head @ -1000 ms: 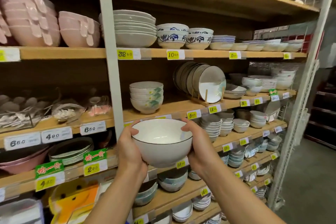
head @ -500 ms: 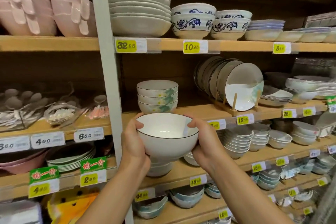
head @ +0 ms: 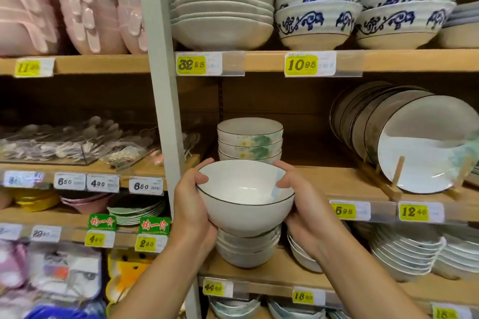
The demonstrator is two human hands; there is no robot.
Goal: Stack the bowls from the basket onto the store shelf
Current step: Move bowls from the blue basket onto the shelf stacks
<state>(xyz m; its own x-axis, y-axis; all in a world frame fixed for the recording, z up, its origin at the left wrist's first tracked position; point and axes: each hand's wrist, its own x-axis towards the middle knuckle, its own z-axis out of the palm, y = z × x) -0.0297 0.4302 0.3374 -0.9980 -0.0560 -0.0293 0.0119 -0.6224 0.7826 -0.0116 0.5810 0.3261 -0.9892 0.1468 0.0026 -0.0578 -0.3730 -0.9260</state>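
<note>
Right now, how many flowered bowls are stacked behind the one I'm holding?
3, nested in one stack: top bowl, middle bowl, bottom bowl half hidden by the held bowl; more could sit behind it.

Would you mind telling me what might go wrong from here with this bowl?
1. The white bowl, gripped by the left hand and right hand, sits just in front of the stack of floral bowls; lifted carelessly, its rim might knock that stack over.
2. The upright plates in the wooden rack stand nearby on the right; a wide right arm swing might brush them.
</note>
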